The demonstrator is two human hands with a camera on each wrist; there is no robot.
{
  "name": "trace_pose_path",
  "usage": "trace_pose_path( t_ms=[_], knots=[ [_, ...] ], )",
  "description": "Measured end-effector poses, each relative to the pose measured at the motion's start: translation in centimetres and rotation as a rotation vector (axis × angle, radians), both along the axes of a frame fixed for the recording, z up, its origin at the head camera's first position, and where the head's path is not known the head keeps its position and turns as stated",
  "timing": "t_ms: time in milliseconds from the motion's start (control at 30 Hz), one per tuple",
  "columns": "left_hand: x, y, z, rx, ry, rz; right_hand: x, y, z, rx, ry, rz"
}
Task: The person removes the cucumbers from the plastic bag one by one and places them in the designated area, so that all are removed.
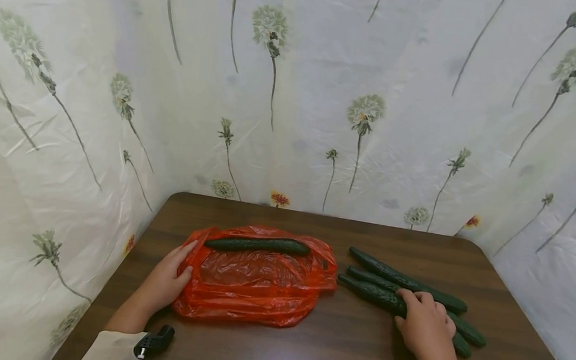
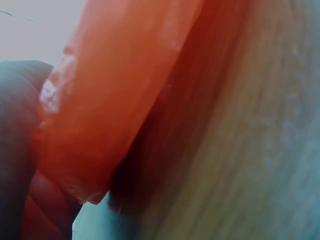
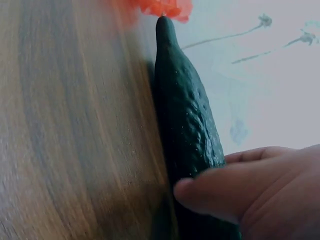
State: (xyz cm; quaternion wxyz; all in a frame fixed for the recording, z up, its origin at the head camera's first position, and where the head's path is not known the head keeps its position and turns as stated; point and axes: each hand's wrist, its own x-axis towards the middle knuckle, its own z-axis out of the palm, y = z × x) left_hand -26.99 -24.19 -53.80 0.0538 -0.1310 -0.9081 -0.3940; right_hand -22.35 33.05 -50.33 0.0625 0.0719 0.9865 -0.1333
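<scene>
A red plastic bag [image 1: 254,310] lies spread on the table with its mouth facing up. One dark green cucumber [image 1: 258,245] rests along the bag's far side. My left hand [image 1: 164,277] touches the bag's left edge, its fingers fairly straight and the thumb apart from them. In the left wrist view, red film [image 2: 115,90] stands right beside that hand. To the right of the bag, my right hand [image 1: 425,323] grips the nearest cucumber [image 3: 182,110] of a group, thumb on its near side. Its stem end points toward the bag.
Two more cucumbers lie alongside the gripped one; the farthest cucumber [image 1: 406,278] is at the back of the group. All rest on a brown wooden table [image 1: 256,348]. A dandelion-patterned sheet [image 1: 314,92] hangs behind the table and along its sides.
</scene>
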Motion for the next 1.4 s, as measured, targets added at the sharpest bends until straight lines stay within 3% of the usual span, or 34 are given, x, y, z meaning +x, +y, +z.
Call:
trace_pose_path(
  t_ms=[267,567,833,1167,1400],
  knots=[
    [0.1,-0.1,0.0,0.0,-0.008,0.007,-0.3,-0.7,0.5,0.024,-0.01,-0.002],
    [0.1,-0.3,0.2,0.005,0.009,0.008,-0.2,-3.1,1.1,0.01,0.178,0.031],
    [0.3,-0.5,0.2,0.002,-0.004,0.017,-1.0,-5.5,1.8,-0.016,0.223,0.082],
    [0.2,-0.3,-0.2,0.0,0.02,0.014,-2.7,-9.7,3.9,-0.003,0.307,0.225],
    [-0.1,-0.2,-0.1,0.0,0.021,0.01,-4.6,-12.9,5.4,0.055,0.378,0.372]
  ],
)
